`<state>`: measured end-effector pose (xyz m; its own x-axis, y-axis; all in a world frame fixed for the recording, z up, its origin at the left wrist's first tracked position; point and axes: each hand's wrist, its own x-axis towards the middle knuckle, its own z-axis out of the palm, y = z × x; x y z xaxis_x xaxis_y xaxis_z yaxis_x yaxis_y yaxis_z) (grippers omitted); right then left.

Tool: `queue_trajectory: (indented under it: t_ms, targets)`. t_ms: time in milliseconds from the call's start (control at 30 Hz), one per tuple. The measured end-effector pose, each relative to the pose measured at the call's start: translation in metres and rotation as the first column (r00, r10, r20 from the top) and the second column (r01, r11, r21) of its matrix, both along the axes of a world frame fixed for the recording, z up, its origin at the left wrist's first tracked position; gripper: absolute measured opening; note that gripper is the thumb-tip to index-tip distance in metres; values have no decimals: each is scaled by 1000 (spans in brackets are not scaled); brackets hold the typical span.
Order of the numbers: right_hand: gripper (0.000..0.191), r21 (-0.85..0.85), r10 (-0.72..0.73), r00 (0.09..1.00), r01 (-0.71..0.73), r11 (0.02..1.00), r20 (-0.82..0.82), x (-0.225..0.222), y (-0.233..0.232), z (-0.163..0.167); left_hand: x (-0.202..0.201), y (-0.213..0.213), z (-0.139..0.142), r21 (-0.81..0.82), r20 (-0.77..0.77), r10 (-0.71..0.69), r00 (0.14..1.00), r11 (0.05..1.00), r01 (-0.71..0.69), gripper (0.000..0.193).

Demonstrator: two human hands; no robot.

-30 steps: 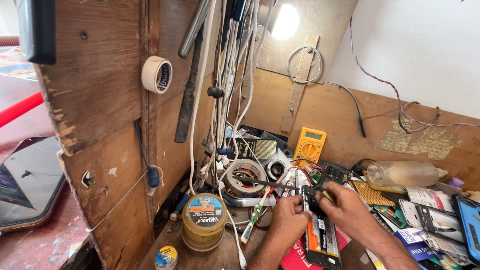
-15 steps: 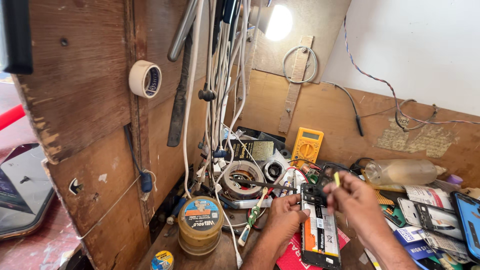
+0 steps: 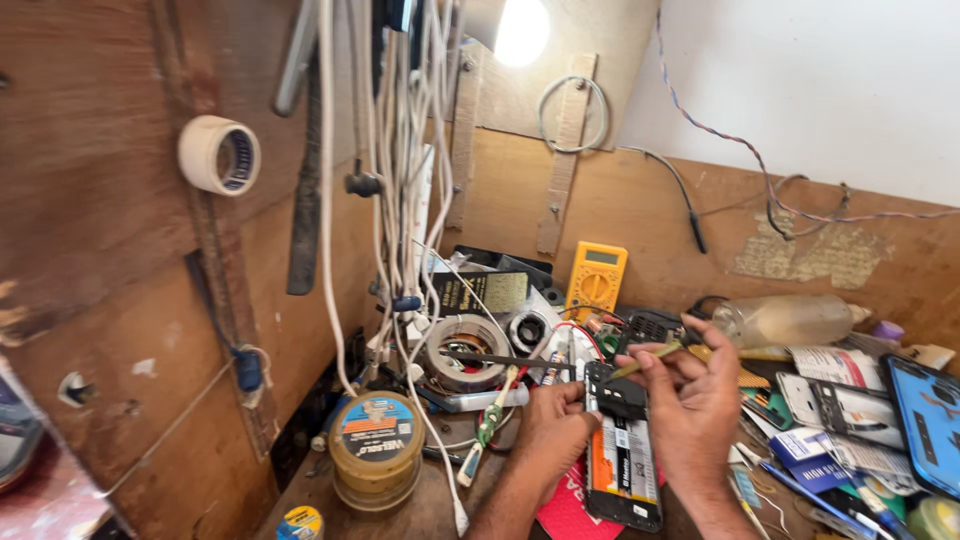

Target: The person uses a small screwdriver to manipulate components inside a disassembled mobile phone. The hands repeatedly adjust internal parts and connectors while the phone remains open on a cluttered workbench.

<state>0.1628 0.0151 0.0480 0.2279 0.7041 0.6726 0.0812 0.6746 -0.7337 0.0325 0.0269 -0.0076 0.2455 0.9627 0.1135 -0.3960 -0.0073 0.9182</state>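
On a cluttered wooden bench [image 3: 430,515], low and right of centre in the head view, an opened phone [image 3: 622,455] lies lengthwise with its back cover off, its dark upper board and pale battery area exposed. The left hand [image 3: 552,432] grips the phone at its left edge, fingers curled closed against the frame. The right hand [image 3: 693,400] sits at the phone's right side, fingers pinched together on a thin yellowish tool [image 3: 648,361], whose tip points down-left at the upper part of the board. A slim dark rod [image 3: 505,360] lies across just above the left hand.

Just left of the hands stand a round tin with a blue-and-orange lid [image 3: 376,450] and a large tape roll [image 3: 461,350] lying flat. Behind the phone, a yellow multimeter [image 3: 596,279] leans against the back panel. A clear plastic bottle [image 3: 785,320] lies on its side to the right. A blue phone case [image 3: 925,420] lies at the far right edge, among printed packets and loose parts.

A bundle of white cables [image 3: 400,180] hangs down the left wooden panel, beside a roll of white tape [image 3: 219,155] on a peg. A lit bulb [image 3: 522,30] glows at the top.
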Motion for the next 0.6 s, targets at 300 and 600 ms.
queue_trajectory:
  t_ms: [300, 600]
  targets:
    - [50, 82, -105, 966, 88, 993, 236, -11, -11, -4, -3, -1, 2, 37, -118, 59, 991, 998, -55, 30]
    - [52, 115, -97, 961, 69, 991, 258, -11, -13, -4, -2, 1, -2, 55, -101, 54, 993, 997, -49, 30]
